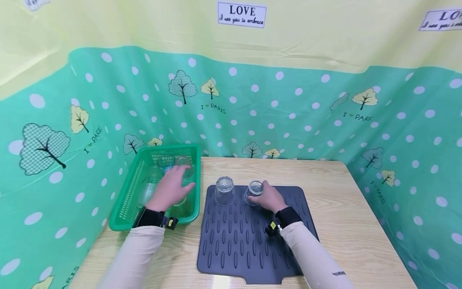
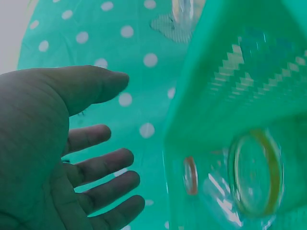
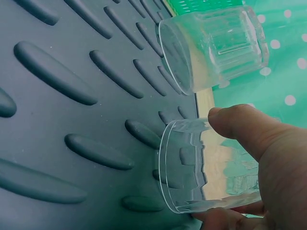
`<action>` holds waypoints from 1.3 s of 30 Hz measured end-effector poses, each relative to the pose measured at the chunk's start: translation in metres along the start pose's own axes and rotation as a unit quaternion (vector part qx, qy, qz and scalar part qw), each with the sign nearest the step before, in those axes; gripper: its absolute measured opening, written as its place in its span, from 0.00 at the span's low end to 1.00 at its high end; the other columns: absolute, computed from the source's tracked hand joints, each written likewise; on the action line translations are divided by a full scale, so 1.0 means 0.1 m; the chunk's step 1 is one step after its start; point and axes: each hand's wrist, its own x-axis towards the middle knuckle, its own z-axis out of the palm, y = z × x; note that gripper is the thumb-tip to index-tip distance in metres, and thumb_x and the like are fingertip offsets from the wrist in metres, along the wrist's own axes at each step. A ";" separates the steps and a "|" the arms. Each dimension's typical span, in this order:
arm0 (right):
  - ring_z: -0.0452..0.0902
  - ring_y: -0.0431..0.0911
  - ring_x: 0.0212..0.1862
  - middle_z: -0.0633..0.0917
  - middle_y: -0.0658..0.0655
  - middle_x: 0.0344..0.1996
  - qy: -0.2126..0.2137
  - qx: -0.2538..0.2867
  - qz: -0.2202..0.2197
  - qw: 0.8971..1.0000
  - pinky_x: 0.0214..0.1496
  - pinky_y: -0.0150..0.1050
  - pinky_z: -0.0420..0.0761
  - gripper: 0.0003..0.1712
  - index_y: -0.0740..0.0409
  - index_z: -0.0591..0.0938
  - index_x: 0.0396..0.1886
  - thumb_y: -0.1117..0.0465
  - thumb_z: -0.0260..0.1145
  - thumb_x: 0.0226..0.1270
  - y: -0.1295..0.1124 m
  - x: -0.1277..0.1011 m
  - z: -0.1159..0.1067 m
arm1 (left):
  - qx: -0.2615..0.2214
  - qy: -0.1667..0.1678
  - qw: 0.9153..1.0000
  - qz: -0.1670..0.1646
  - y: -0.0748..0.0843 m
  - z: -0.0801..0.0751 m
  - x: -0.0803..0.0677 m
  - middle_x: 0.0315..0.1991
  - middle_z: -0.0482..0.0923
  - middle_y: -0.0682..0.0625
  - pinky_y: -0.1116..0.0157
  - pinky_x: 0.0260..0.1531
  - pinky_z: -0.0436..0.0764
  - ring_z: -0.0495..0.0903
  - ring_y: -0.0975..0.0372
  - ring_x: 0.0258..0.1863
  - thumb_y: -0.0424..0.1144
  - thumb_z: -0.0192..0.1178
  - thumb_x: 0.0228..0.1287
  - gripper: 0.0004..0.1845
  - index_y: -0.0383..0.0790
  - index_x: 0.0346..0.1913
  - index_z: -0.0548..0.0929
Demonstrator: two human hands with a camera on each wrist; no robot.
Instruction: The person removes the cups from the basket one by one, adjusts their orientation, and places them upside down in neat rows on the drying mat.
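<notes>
My right hand [image 1: 268,197] grips a clear drinking glass [image 1: 254,192] that stands upside down on the dark ridged drying mat [image 1: 231,241]. In the right wrist view the thumb lies along one side of this glass [image 3: 184,167], fingers on the other, its rim close to the mat. A second glass [image 1: 225,192], also rim down, stands to its left. Over the green plastic basket [image 1: 198,184] hovers my left hand [image 1: 171,188], thumb and fingers spread with nothing between them. Several clear glass vessels lie inside the basket, one a rimmed glass [image 2: 256,175] near the left hand.
The mat and basket rest on a light wooden table [image 1: 335,192], the basket at the left. A green and yellow printed curtain [image 1: 274,96] encloses the table at the back and sides. Bare wood shows right of the mat.
</notes>
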 end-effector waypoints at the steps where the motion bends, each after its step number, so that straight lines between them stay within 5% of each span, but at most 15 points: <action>1: 0.81 0.59 0.57 0.81 0.70 0.60 0.001 0.002 0.000 1.000 0.57 0.54 0.83 0.58 0.70 0.64 0.75 0.41 0.79 0.58 0.01 0.00 0.00 | 0.005 -0.003 1.000 -0.003 -0.03 -0.01 0.01 0.65 0.73 0.32 0.37 0.62 0.75 0.70 0.37 0.66 0.45 0.67 0.70 0.34 0.32 0.72 0.69; 10: 0.81 0.59 0.55 0.81 0.70 0.59 0.000 0.009 0.002 1.000 0.55 0.54 0.83 0.57 0.70 0.63 0.75 0.42 0.79 0.58 0.08 -0.04 -0.03 | 0.032 -0.086 0.995 -0.028 -0.10 0.00 0.00 0.66 0.70 0.28 0.37 0.54 0.80 0.73 0.35 0.63 0.49 0.72 0.65 0.38 0.33 0.71 0.72; 19: 0.81 0.59 0.56 0.81 0.69 0.59 0.000 0.011 0.002 1.000 0.55 0.54 0.83 0.58 0.69 0.63 0.76 0.41 0.79 0.58 0.08 -0.02 -0.03 | 0.028 -0.127 0.990 -0.061 -0.17 0.11 -0.01 0.69 0.68 0.26 0.39 0.55 0.81 0.74 0.35 0.63 0.44 0.76 0.60 0.42 0.32 0.73 0.70; 25: 0.80 0.60 0.59 0.80 0.70 0.61 -0.006 0.017 0.004 1.000 0.58 0.55 0.82 0.60 0.69 0.61 0.78 0.41 0.79 0.59 0.07 -0.02 -0.04 | 0.028 -0.147 0.986 -0.068 -0.19 0.10 -0.03 0.65 0.74 0.30 0.40 0.56 0.80 0.76 0.36 0.61 0.44 0.76 0.58 0.38 0.30 0.68 0.75; 30: 0.82 0.56 0.54 0.83 0.66 0.56 -0.002 0.018 -0.001 1.000 0.53 0.52 0.84 0.56 0.67 0.65 0.75 0.40 0.79 0.58 0.07 0.01 -0.02 | 0.029 -0.166 0.983 -0.072 -0.20 0.06 -0.03 0.54 0.83 0.35 0.44 0.46 0.84 0.82 0.42 0.51 0.43 0.76 0.57 0.28 0.32 0.57 0.82; 39: 0.82 0.57 0.55 0.82 0.66 0.57 -0.007 0.021 0.006 1.000 0.54 0.52 0.83 0.58 0.67 0.63 0.76 0.39 0.79 0.58 0.08 0.06 0.01 | 0.043 -0.182 0.981 -0.060 -0.23 0.07 0.03 0.47 0.85 0.39 0.47 0.44 0.84 0.83 0.45 0.46 0.40 0.77 0.57 0.22 0.31 0.50 0.84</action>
